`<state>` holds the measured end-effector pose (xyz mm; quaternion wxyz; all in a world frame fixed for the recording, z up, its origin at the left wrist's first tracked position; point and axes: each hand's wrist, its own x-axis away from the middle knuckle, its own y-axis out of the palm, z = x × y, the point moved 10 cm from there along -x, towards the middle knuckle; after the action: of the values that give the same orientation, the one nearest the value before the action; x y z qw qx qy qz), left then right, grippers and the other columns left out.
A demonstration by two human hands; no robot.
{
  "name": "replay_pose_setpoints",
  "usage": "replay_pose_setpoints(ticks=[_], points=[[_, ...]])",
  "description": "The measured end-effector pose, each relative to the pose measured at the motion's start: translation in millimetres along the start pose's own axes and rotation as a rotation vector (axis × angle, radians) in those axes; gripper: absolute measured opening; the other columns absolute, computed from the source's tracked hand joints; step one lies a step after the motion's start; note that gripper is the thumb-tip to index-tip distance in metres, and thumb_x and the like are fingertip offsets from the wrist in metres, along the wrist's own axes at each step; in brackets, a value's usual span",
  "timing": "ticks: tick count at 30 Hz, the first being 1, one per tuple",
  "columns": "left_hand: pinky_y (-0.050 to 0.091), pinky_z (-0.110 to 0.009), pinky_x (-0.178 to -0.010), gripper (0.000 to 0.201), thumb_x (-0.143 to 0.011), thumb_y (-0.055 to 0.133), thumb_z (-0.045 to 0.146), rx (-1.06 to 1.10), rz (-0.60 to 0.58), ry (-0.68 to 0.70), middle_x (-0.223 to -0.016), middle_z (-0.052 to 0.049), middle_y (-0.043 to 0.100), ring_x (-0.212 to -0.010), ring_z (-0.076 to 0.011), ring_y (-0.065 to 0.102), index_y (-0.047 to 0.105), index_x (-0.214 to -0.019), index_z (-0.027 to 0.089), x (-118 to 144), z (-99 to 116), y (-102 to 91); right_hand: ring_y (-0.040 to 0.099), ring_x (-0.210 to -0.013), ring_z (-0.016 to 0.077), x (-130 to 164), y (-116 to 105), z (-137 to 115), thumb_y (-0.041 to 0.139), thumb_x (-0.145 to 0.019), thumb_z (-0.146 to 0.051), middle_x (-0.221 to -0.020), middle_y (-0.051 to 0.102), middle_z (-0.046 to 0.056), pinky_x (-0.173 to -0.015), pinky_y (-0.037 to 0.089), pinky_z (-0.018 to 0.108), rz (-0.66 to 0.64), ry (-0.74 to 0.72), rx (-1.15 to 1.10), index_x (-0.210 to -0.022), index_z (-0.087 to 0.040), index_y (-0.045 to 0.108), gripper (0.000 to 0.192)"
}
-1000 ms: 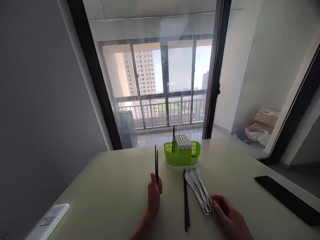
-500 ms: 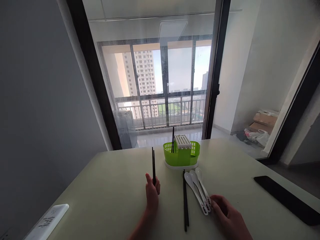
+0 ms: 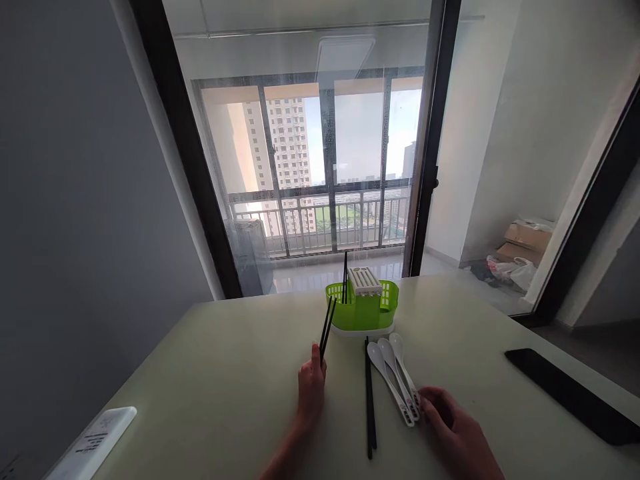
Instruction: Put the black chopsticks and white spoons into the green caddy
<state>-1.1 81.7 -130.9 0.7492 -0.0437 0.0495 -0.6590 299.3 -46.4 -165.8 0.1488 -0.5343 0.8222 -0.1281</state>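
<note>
Left hand: the left hand (image 3: 311, 387) is closed round the lower ends of a pair of chopsticks (image 3: 327, 322), which are held clear of the worktop (image 3: 225, 373) and tilted up and to the right, their tips close to the left rim of the holder (image 3: 362, 308).
Why so held: the grip is kept low on the sticks, so most of their length is left free at the tip end.
Right hand: the right hand (image 3: 453, 433) is rested on the worktop, fingers curled loosely at the near ends of the spoons (image 3: 397, 377); whether a handle is pinched cannot be told.
Holder: the green slotted holder is stood at the far middle of the worktop, on a white base, with a white insert on top; dark chopsticks are already stood upright in its left part.
Loose pieces: a second pair (image 3: 369, 400) is laid flat between the hands, pointing at the holder; three white spoons are fanned just right of it.
In the way: nothing is seen between the held tips and the holder.
Around: a white remote (image 3: 93, 443) is at the near left, a black slab (image 3: 570, 395) at the right; glass doors and a balcony are beyond.
</note>
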Motion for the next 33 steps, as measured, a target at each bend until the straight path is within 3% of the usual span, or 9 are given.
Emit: replay_pose_setpoints(ticks=[8,14,24,33], points=[[0.017,-0.029,-0.054,0.066,-0.081,0.035,0.085,0.075,-0.150,0.077,-0.058,0.005,0.022,-0.055,-0.0111,0.019,0.024,-0.058,0.024,4.2,13.6,13.9,0.073,-0.082,0.0216,1.0,0.1,-3.6,0.052,-0.082,-0.063,-0.094,0.077,0.006,-0.073,0.056,0.025,-0.015,-0.011,0.010,-0.095,-0.023,0.070,0.045],[0.018,-0.028,-0.052,0.069,-0.073,0.043,0.089,0.187,-0.105,0.004,-0.055,0.007,0.022,-0.052,-0.0101,0.018,0.025,-0.056,0.024,0.5,9.4,7.6,0.073,-0.083,0.0226,-0.4,-1.3,-4.1,0.052,-0.082,-0.063,-0.096,0.077,0.006,-0.072,0.056,0.025,-0.003,-0.007,0.007,-0.095,-0.024,0.071,0.045],[0.025,-0.027,-0.056,0.070,-0.065,0.048,0.092,0.195,-0.097,-0.018,-0.059,0.006,0.024,-0.056,-0.0110,0.023,0.026,-0.059,0.025,-1.5,6.0,8.7,0.072,-0.087,0.0215,-0.6,1.3,3.6,0.050,-0.085,-0.064,-0.100,0.076,0.006,-0.075,0.055,0.024,-0.032,-0.011,0.045,-0.100,-0.024,0.069,0.046],[0.017,-0.029,-0.054,0.069,-0.072,0.042,0.090,0.105,-0.141,0.002,-0.059,0.006,0.022,-0.056,-0.0112,0.018,0.024,-0.058,0.025,-1.8,6.1,12.1,0.072,-0.089,0.0213,-0.6,3.6,5.0,0.050,-0.086,-0.062,-0.105,0.076,0.007,-0.077,0.055,0.025,-0.040,-0.005,0.022,-0.099,-0.023,0.068,0.045]])
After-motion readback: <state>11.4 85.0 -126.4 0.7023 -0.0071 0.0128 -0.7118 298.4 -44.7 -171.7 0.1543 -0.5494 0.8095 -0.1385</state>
